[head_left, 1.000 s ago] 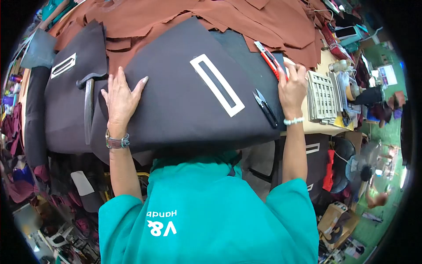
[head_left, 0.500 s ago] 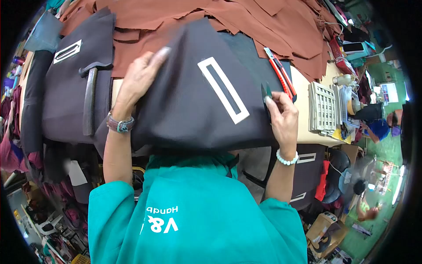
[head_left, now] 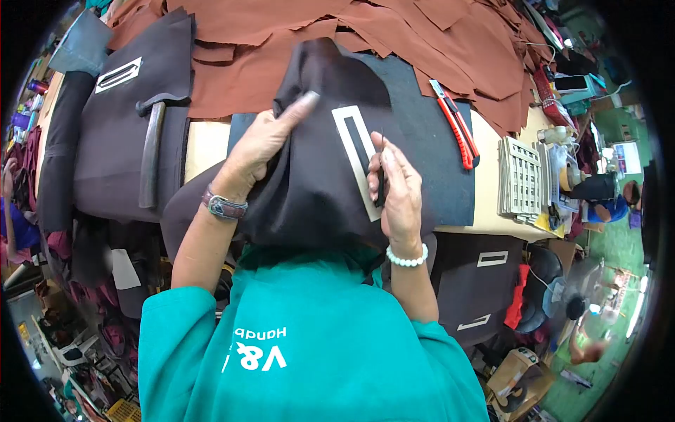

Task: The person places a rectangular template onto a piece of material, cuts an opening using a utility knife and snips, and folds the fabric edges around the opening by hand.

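Observation:
A dark brown fabric panel (head_left: 313, 176) is bunched up in front of me, its far end raised. On it is a narrow white rectangular frame (head_left: 346, 123) around a dark slot. My left hand (head_left: 264, 144) grips a fold of the panel left of the frame, thumb on top. My right hand (head_left: 399, 186) is closed around small dark thread snips (head_left: 382, 186), held over the right side of the white frame; the fingers hide most of the tool. Whether the blades touch the fabric I cannot tell.
A red utility knife (head_left: 457, 130) lies on the dark cutting mat (head_left: 450, 193). At left, a hammer (head_left: 152, 155) rests on another dark panel (head_left: 105, 162). Rust-brown sheets (head_left: 281, 63) cover the table's far side. Pale slotted pieces (head_left: 519, 176) are stacked at right.
My right hand has moved left with the snips, from the panel's right edge to the white frame. My left hand has shifted right, and the panel is more folded and bunched.

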Available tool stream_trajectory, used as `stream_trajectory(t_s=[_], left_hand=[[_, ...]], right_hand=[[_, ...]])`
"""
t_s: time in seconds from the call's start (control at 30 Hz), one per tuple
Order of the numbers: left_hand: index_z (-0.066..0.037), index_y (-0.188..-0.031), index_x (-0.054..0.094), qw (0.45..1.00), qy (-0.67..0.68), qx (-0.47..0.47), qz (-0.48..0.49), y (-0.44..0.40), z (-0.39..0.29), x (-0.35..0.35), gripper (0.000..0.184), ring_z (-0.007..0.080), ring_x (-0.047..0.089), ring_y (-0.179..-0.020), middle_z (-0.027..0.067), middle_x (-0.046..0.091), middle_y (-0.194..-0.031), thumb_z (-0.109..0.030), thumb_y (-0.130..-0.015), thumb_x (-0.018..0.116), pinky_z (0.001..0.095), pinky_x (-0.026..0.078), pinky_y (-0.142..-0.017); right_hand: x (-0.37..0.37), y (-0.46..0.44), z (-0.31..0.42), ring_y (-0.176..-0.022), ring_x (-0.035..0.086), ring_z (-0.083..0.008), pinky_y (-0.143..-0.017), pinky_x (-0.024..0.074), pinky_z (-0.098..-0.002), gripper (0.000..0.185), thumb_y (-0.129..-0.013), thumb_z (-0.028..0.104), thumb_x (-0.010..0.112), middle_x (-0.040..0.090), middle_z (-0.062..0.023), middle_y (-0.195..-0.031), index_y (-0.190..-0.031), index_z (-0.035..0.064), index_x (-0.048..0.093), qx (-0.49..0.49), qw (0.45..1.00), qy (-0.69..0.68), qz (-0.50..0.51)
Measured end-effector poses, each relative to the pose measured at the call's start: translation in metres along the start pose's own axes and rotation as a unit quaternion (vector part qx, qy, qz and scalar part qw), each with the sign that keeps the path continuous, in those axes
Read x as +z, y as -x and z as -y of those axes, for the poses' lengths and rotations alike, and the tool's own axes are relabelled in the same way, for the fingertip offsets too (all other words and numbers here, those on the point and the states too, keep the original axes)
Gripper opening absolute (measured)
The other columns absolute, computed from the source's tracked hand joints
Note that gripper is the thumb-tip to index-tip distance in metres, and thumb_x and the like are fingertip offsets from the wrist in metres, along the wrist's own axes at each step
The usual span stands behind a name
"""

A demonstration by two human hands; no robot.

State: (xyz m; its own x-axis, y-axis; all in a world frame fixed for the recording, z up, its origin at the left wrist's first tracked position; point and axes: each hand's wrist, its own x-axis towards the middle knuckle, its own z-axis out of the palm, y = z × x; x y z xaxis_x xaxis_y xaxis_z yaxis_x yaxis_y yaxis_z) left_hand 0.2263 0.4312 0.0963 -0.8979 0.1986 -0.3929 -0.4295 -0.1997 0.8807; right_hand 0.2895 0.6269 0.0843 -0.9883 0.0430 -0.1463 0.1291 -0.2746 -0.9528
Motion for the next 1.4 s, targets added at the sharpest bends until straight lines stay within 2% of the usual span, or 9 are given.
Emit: stream_trajectory(t_s=[0.07,0.1,0.23,0.43,0.57,0.7,0.9,1.1,1.4], left_hand=[[0.011,-0.100,0.057,0.994,-0.073,0.076,-0.012,0.000,0.009,0.009,0.036,0.0149,0.063,-0.076,0.0130,0.065,-0.093,-0.019,-0.083,0.068,0.0253,0.052,-0.067],[0.012,-0.103,0.054,0.994,-0.006,0.103,0.047,-0.003,0.015,0.009,0.034,0.0188,0.064,-0.079,0.0169,0.064,-0.095,-0.008,-0.080,0.069,0.0281,0.054,-0.071],[0.011,-0.106,0.053,0.994,0.040,0.094,-0.024,-0.012,0.030,0.016,0.031,0.0181,0.064,-0.080,0.0173,0.063,-0.099,-0.005,-0.082,0.064,0.0278,0.054,-0.071],[0.009,-0.094,0.061,0.993,0.104,-0.037,0.040,0.001,0.013,0.033,0.031,0.0157,0.065,-0.072,0.0143,0.066,-0.088,-0.017,-0.080,0.071,0.0254,0.053,-0.065],[0.008,-0.092,0.062,0.997,0.046,-0.042,0.052,0.001,0.017,0.042,0.030,0.0149,0.066,-0.071,0.0122,0.067,-0.086,-0.019,-0.080,0.071,0.0246,0.053,-0.064],[0.006,-0.094,0.063,0.969,0.213,-0.107,0.061,-0.004,0.026,0.043,0.025,0.0161,0.066,-0.076,0.0130,0.067,-0.088,-0.014,-0.080,0.069,0.0247,0.054,-0.067],[0.007,-0.093,0.062,0.984,0.175,-0.023,0.007,-0.001,0.025,0.044,0.024,0.0160,0.066,-0.076,0.0126,0.067,-0.087,-0.011,-0.080,0.070,0.0261,0.055,-0.069],[0.009,-0.091,0.061,0.985,0.171,0.018,-0.019,0.008,0.019,0.056,0.025,0.0174,0.066,-0.069,0.0140,0.066,-0.083,-0.011,-0.079,0.070,0.0270,0.056,-0.059],[0.004,-0.095,0.063,0.983,0.142,0.087,0.073,0.014,0.024,0.058,0.018,0.0120,0.064,-0.070,0.0090,0.067,-0.085,-0.009,-0.083,0.067,0.0248,0.054,-0.061]], right_hand=[[0.001,0.010,-0.004,-0.056,0.039,-0.0007,-0.049,0.0334,-0.0147,0.036,-0.097,0.020,0.044,0.049,0.0032,-0.075,-0.125,-0.0023,0.050,-0.018,0.999,-0.030,0.018],[0.000,0.015,-0.004,-0.056,0.039,-0.0015,-0.049,0.0340,-0.0147,0.036,-0.098,0.019,0.043,0.050,0.0014,-0.077,-0.127,-0.0015,0.047,-0.002,0.999,-0.047,0.026],[-0.001,0.027,-0.007,-0.056,0.040,-0.0025,-0.049,0.0356,-0.0149,0.034,-0.098,0.016,0.041,0.053,-0.0015,-0.080,-0.128,-0.0005,0.041,0.013,0.994,-0.107,0.031],[-0.003,0.029,-0.003,-0.055,0.042,-0.0032,-0.045,0.0322,-0.0156,0.028,-0.099,0.020,0.038,0.054,-0.0021,-0.079,-0.120,0.0021,0.045,0.025,0.992,-0.125,0.025],[-0.007,0.026,-0.004,-0.053,0.042,-0.0034,-0.044,0.0308,-0.0157,0.027,-0.099,0.022,0.038,0.054,-0.0023,-0.078,-0.118,0.0036,0.045,0.036,0.987,-0.151,0.035],[-0.008,0.026,-0.004,-0.053,0.042,-0.0032,-0.044,0.0311,-0.0156,0.027,-0.099,0.023,0.038,0.055,-0.0023,-0.078,-0.117,0.0040,0.045,0.034,0.987,-0.154,0.032],[-0.010,0.028,-0.004,-0.049,0.040,-0.0026,-0.041,0.0290,-0.0150,0.027,-0.099,0.025,0.039,0.055,-0.0027,-0.077,-0.116,0.0056,0.044,0.047,0.986,-0.155,0.036],[-0.011,0.023,0.000,-0.047,0.039,-0.0023,-0.039,0.0280,-0.0151,0.024,-0.099,0.027,0.040,0.057,-0.0050,-0.074,-0.111,0.0064,0.043,0.051,0.992,-0.107,0.039],[-0.012,0.021,0.014,-0.044,0.038,-0.0025,-0.041,0.0283,-0.0151,0.020,-0.096,0.024,0.048,0.059,-0.0081,-0.071,-0.104,0.0071,0.040,0.058,0.994,-0.089,0.041]])
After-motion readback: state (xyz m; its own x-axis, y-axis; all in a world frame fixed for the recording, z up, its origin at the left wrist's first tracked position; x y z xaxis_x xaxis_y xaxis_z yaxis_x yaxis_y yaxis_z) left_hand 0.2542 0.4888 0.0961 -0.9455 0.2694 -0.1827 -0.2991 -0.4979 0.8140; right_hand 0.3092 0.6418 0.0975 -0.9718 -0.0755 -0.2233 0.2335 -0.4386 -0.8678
